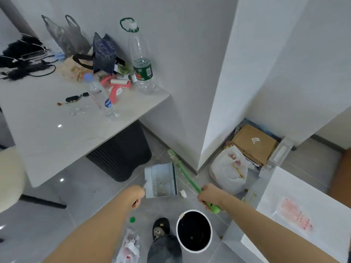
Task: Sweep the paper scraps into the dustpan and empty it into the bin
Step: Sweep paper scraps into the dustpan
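Floor sweep, corner by table: dustpan, scrap, broom, bin.

Left hand (pixel 137 196) curled round the dustpan (pixel 161 181) handle, pan lying just beyond its fingers on the tiles; white paper scrap (pixel 183 193) just beside the pan's right edge; right hand (pixel 209 195) gripping the green broom (pixel 187 175) near its top end; white bin (pixel 194 231) below, between the forearms.

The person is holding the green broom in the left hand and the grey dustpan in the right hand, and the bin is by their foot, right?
Swapped. The head view shows the right hand gripping the green broom and the left hand holding the grey dustpan. The bin is indeed by the foot.
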Tool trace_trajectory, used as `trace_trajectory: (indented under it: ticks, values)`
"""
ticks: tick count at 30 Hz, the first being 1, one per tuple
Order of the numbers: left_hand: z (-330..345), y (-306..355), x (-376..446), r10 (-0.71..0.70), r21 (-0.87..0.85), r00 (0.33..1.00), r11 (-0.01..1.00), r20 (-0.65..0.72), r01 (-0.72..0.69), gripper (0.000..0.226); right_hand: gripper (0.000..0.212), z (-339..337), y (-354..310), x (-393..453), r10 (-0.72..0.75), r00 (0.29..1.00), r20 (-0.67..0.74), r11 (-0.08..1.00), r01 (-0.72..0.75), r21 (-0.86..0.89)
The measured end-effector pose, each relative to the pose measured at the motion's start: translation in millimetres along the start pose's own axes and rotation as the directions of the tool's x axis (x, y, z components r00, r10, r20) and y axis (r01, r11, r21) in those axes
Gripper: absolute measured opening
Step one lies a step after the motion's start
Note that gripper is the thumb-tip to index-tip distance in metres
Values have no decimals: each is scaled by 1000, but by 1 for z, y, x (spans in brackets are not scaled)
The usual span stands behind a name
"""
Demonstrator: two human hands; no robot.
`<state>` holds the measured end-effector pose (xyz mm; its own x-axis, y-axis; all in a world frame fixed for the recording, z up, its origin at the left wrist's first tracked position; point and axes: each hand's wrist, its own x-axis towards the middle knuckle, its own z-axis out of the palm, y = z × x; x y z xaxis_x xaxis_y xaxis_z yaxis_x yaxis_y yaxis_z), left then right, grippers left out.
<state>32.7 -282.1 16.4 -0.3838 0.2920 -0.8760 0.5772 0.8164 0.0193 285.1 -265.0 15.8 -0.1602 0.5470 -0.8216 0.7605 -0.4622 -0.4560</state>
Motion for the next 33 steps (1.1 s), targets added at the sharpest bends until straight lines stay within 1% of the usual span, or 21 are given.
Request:
trace_trajectory:
  ticks: [2, 3, 4, 5, 6, 8, 10, 11, 13, 18, 21, 24, 26, 28, 30, 33]
  values:
    - [36, -26, -33, 78, -132, 997, 988, 6, -77, 39, 24, 5, 36, -24, -60, 998, -21, 997, 59, -53]
    - [60, -42, -48, 106, -201, 994, 974, -13, -107, 39, 24, 8, 55, -40, -78, 996, -31, 994, 75, -84]
    - [71, -52, -58, 126, -287, 992, 950, 0, -121, 38, 22, 9, 67, -46, -95, 995, -43, 991, 90, -103]
    - [88, -67, -72, 118, -414, 993, 904, 2, -106, 36, 21, 11, 80, -59, -105, 993, -61, 986, 96, -136]
    - [99, -78, -77, 106, -525, 994, 847, 16, -82, 34, 20, 10, 89, -63, -118, 990, -75, 983, 105, -151]
    - [126, -109, -105, 85, -722, 995, 691, 47, -25, 33, 20, 11, 103, -78, -133, 987, -88, 980, 117, -162]
    - [149, -137, -127, 99, -839, 993, 544, 67, 2, 35, 19, 15, 111, -83, -126, 987, -99, 980, 108, -168]
    - [156, -149, -136, 103, -874, 993, 486, 62, 4, 34, 20, 17, 114, -84, -115, 987, -113, 980, 94, -176]
    - [167, -170, -150, 91, -925, 993, 378, 72, 33, 34, 20, 24, 120, -79, -105, 985, -139, 978, 77, -195]
    - [196, -215, -164, 111, -985, 990, 157, 89, 71, 31, 22, 52, 141, -57, -56, 988, -143, 977, 25, -212]
    - [210, -228, -158, 87, -992, 989, 30, 122, 120, 25, 26, 65, 153, -46, -16, 989, -149, 979, -15, -201]
    - [219, -233, -147, 103, -984, 985, -103, 135, 145, 25, 29, 72, 156, -24, 15, 987, -161, 983, -44, -176]
    - [224, -236, -134, 96, -978, 987, -151, 129, 142, 25, 27, 89, 156, -11, 18, 987, -163, 985, -46, -168]
    - [228, -237, -123, 96, -973, 987, -184, 126, 142, 24, 22, 109, 153, 0, 17, 985, -173, 994, -36, -107]
    - [235, -240, -106, 103, -965, 986, -218, 127, 147, 24, 17, 138, 155, 13, 27, 988, -152, 998, -34, -46]
    - [249, -250, -86, 120, -955, 980, -236, 156, 181, 20, 12, 176, 168, 28, 40, 992, -123, 999, -42, -14]
